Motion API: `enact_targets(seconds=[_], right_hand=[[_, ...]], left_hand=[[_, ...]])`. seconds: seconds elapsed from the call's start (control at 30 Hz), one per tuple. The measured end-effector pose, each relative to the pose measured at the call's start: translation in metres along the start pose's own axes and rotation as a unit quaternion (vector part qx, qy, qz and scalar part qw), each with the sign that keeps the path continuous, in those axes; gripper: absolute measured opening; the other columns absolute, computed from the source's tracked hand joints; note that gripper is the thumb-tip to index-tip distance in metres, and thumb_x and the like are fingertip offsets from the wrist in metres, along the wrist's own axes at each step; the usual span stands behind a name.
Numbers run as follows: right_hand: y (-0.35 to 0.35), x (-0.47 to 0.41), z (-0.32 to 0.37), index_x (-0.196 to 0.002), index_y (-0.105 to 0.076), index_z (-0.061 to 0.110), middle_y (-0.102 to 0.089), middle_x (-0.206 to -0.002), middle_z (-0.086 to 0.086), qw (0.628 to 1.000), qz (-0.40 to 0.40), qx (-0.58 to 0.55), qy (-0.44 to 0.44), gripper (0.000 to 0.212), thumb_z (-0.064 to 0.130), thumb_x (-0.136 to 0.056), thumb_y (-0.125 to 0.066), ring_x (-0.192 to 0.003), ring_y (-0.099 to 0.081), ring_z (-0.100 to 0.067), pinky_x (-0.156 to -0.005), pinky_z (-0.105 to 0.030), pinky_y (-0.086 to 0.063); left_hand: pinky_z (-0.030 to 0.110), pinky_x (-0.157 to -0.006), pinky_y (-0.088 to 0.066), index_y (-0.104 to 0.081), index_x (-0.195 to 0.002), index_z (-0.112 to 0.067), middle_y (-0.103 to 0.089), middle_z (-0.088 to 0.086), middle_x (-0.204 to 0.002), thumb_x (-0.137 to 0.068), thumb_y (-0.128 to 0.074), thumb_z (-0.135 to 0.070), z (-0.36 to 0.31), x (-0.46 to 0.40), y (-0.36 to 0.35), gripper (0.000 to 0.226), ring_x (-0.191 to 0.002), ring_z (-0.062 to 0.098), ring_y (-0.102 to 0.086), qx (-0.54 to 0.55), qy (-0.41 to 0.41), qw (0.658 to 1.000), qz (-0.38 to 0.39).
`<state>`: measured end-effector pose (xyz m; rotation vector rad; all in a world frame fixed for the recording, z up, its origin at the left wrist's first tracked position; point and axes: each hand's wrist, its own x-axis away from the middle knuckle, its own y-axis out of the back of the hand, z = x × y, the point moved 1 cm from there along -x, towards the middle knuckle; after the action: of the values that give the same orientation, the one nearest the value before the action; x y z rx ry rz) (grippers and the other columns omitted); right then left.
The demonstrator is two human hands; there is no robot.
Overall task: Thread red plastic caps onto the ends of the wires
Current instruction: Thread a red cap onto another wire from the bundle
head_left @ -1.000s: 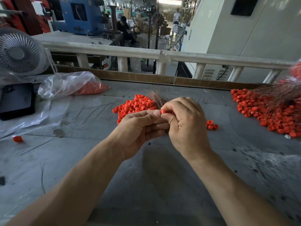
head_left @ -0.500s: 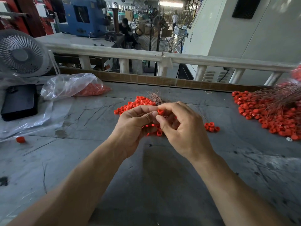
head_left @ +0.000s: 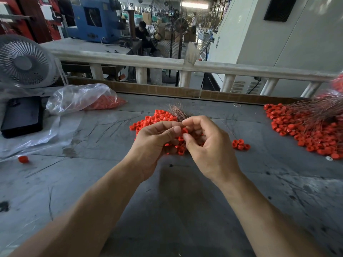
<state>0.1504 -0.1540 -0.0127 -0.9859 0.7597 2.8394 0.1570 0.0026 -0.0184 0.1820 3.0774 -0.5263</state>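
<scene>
My left hand gripping thin coppery wire bundle, my right hand pinching small red ring-shaped plastic cap, no writing I can read

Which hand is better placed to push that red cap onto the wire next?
Probably the right hand: its thumb and forefinger already pinch a red cap at the meeting point. The left hand has its grip on the copper wire bundle, so it should just steady that.

Both hands hide most of the copper wire bundle and part of the cap pile, while the frame's right edge crops a blurred bag.
</scene>
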Motion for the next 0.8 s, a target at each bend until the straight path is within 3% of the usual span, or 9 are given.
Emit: enact_targets(seconds=[0.13,0.27,0.4,0.57,0.63,0.8], right_hand=[[0.0002,0.0010,-0.0012,-0.101,-0.070,0.025,-0.071,-0.092,0.013,1.000,-0.001,-0.013,-0.020,0.018,0.009,-0.091,-0.072,-0.088,-0.069,-0.009,-0.076,-0.024,-0.057],[-0.0001,0.0024,-0.0004,-0.100,-0.071,0.025,-0.072,-0.092,0.010,0.997,-0.002,-0.058,-0.043,0.015,0.014,-0.092,-0.075,-0.088,-0.071,-0.011,-0.078,-0.029,-0.059],[-0.0014,-0.0002,-0.0013,-0.099,-0.069,0.025,-0.073,-0.092,0.009,0.993,-0.017,-0.086,-0.077,0.020,0.009,-0.090,-0.077,-0.090,-0.071,-0.009,-0.085,-0.030,-0.059],[-0.0017,-0.0020,-0.0009,-0.088,-0.066,0.029,-0.070,-0.085,0.020,0.998,0.004,-0.025,-0.063,0.028,0.002,-0.088,-0.076,-0.075,-0.067,0.002,-0.068,-0.011,-0.052],[-0.0013,-0.0010,-0.0009,-0.090,-0.065,0.030,-0.070,-0.086,0.021,0.998,0.023,-0.024,-0.059,0.029,0.002,-0.089,-0.075,-0.076,-0.067,0.003,-0.068,-0.010,-0.051],[0.0011,0.0016,-0.0033,-0.100,-0.072,0.028,-0.073,-0.089,0.018,0.994,0.038,-0.073,-0.066,0.016,0.013,-0.095,-0.071,-0.084,-0.070,-0.002,-0.073,-0.017,-0.055]], left_hand=[[0.056,-0.092,-0.051,-0.070,-0.103,0.003,-0.067,0.018,-0.093,-0.078,-0.075,-0.019,0.0005,-0.0016,0.0006,0.034,-0.089,0.035,-0.058,-0.031,-0.015,0.999,-0.010],[0.042,-0.079,-0.053,-0.072,-0.094,-0.005,-0.069,0.010,-0.082,-0.078,-0.076,-0.021,0.0028,-0.0029,0.0021,0.022,-0.078,0.024,-0.061,-0.042,-0.028,0.999,-0.003],[0.039,-0.075,-0.054,-0.073,-0.087,-0.011,-0.071,0.009,-0.084,-0.081,-0.075,-0.024,0.0036,-0.0023,0.0022,0.014,-0.077,0.022,-0.061,-0.055,-0.037,0.998,0.016],[0.041,-0.073,-0.055,-0.073,-0.087,-0.010,-0.072,0.013,-0.082,-0.080,-0.075,-0.027,0.0037,-0.0008,0.0016,0.018,-0.076,0.027,-0.062,-0.095,-0.065,0.993,0.011],[0.040,-0.072,-0.055,-0.073,-0.089,-0.008,-0.070,0.016,-0.081,-0.084,-0.075,-0.022,0.0036,-0.0010,0.0023,0.015,-0.075,0.028,-0.062,-0.100,-0.067,0.993,0.007],[0.026,-0.063,-0.054,-0.068,-0.091,-0.007,-0.068,0.005,-0.076,-0.090,-0.071,-0.009,0.0014,-0.0043,0.0039,0.004,-0.067,0.014,-0.063,-0.067,-0.057,0.996,-0.002]])
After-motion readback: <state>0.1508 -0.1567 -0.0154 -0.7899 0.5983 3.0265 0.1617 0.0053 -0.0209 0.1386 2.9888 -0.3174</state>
